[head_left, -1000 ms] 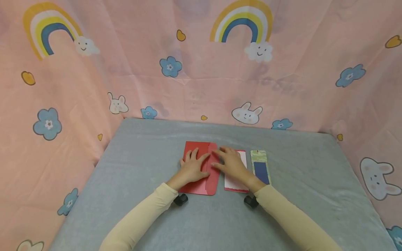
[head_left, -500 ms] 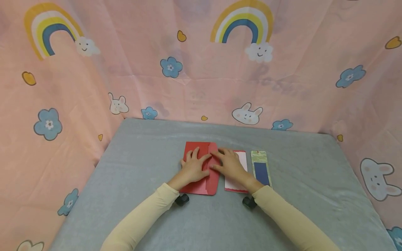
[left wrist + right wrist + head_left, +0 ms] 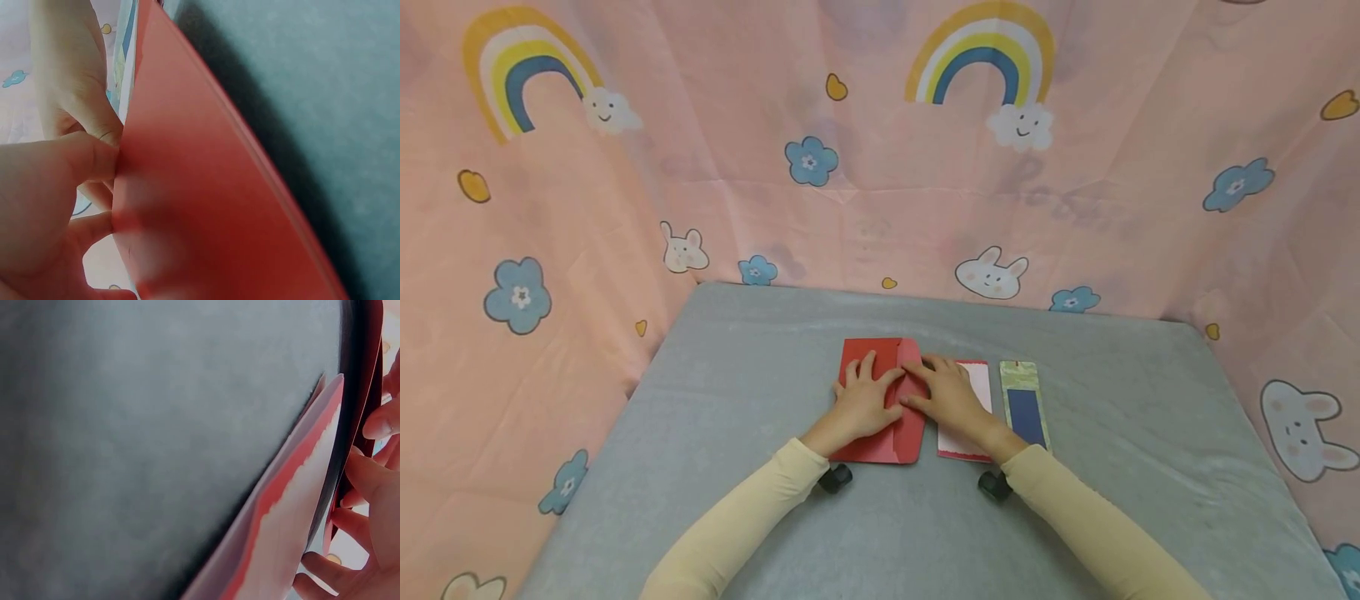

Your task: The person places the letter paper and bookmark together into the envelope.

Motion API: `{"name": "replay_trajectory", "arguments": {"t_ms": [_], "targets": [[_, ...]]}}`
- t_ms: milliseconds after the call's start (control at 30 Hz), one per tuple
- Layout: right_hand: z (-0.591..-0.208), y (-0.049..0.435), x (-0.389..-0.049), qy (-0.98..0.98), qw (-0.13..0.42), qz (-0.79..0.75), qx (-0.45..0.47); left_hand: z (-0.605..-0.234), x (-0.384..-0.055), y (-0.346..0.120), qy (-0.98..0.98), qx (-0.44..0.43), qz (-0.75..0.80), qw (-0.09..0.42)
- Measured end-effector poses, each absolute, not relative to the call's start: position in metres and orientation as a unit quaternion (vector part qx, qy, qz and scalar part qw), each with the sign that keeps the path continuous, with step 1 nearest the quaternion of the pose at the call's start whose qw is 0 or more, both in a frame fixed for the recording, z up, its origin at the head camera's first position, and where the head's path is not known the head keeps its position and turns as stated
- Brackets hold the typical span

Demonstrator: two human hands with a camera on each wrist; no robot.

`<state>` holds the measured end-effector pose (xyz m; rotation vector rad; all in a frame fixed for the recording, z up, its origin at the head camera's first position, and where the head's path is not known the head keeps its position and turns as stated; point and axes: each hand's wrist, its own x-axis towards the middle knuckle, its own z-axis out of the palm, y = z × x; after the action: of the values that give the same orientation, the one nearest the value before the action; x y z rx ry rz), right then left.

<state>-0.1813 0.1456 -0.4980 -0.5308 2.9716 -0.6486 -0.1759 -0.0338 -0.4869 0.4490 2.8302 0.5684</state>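
A red envelope lies on the grey cloth, with a lighter, round-cornered flap along its right side. Spread across the envelope is my left hand, its fingers splayed and its thumb near the flap's crease. From the right, my right hand touches the flap with index fingertip and thumb, which stand apart. In the left wrist view, both hands meet along the red edge. A white card with red ends lies partly under my right hand. In the right wrist view, that card has a ragged red border.
A green bookmark-like strip with a dark blue panel lies right of the white card, its near end beside my right sleeve. Black wrist cameras sit under both wrists. A pink printed curtain encloses the table at the back and sides.
My right hand has shifted slightly left, so its thumb and index finger come further onto the flap. My left hand has stayed nearly still on the envelope.
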Motion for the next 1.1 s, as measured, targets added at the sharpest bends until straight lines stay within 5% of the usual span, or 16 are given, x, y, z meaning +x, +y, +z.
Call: {"name": "replay_trajectory", "arguments": {"t_ms": [1100], "targets": [[-0.5006, 0.1452, -0.1809, 0.962, 0.027, -0.205, -0.176, -0.4922, -0.1727, -0.0392, 0.966, 0.182, 0.18, 0.037]]}}
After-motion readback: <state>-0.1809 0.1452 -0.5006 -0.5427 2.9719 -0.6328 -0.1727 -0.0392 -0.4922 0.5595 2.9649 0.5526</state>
